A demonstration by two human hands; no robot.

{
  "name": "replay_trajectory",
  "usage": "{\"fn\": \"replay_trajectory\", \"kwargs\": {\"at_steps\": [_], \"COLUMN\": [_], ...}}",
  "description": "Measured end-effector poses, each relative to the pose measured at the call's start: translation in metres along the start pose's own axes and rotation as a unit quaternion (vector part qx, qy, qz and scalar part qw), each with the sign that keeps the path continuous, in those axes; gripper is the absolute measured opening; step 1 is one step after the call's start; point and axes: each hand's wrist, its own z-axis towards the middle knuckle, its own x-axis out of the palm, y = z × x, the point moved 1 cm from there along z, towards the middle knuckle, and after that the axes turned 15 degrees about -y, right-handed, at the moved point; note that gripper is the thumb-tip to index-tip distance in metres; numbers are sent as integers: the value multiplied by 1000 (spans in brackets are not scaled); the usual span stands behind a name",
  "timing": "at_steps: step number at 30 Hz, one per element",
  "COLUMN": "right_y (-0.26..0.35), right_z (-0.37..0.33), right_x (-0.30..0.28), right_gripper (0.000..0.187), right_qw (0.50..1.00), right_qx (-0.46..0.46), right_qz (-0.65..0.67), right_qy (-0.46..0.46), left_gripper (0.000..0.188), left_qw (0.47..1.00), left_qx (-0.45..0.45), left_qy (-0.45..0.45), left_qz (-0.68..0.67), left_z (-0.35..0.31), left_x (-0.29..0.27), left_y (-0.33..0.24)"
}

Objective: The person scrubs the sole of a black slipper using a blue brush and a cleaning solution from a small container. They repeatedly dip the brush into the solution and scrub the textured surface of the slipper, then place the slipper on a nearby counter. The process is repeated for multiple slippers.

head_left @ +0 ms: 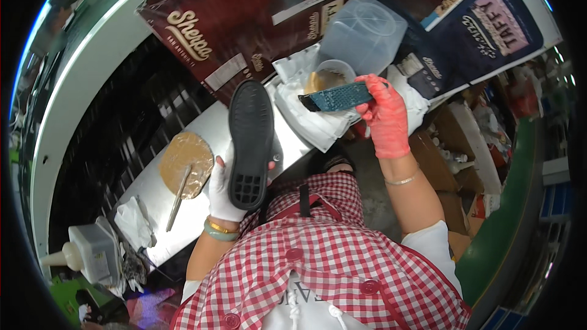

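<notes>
**Now gluing: sole in one hand, brush at the pot**

Right now the left hand [223, 192], in a white glove, is gripping a black rubber shoe sole [251, 143] by its heel end, fingers wrapped behind and thumb pressing one edge, so the tread side is facing the camera and the toe is pointing up and away. The sole is hanging just above the near edge of the steel worktable [202, 128], in front of the person's red-checked apron [318, 263].

Over on the other side, the right hand [385, 116], in an orange-red glove, is closing tight around the handle of a dark blue-green brush [336, 96], whose far end is reaching toward a small clear cup of brownish glue [327, 76] sitting on crumpled white paper [312, 119]. Whether the bristles are touching the glue I cannot tell.

It looks like the loading step, brush going for adhesive before the sole gets coated. The next move is calling for the sole to be turned, since the tread side is showing, and for the brush to travel across without dripping.

Resting on the table, a brown glue-stained disc [186, 165] is carrying a thin stick [179, 198], and a capped squeeze bottle [88, 250] is sitting near the left rim.
</notes>
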Motion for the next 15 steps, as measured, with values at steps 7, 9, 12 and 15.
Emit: {"fn": "replay_trajectory", "kwargs": {"at_steps": [7,9,12,15], "right_y": [8,6,3,3], "right_z": [-75,-78,-80,-80], "right_x": [56,61,66,67], "right_gripper": [24,23,25,26], "right_qw": [996,996,996,995], "right_qx": [7,-7,-21,-24], "right_qz": [7,-8,-38,-60], "right_qy": [85,88,81,78], "left_gripper": [88,88,88,87], "left_qw": [1000,1000,999,999], "left_qx": [9,16,16,19], "left_qy": [-11,-3,29,43], "left_qz": [13,11,19,17], "left_z": [-3,-5,-5,-4], "left_x": [15,19,22,23], "left_y": [4,4,3,5]}}
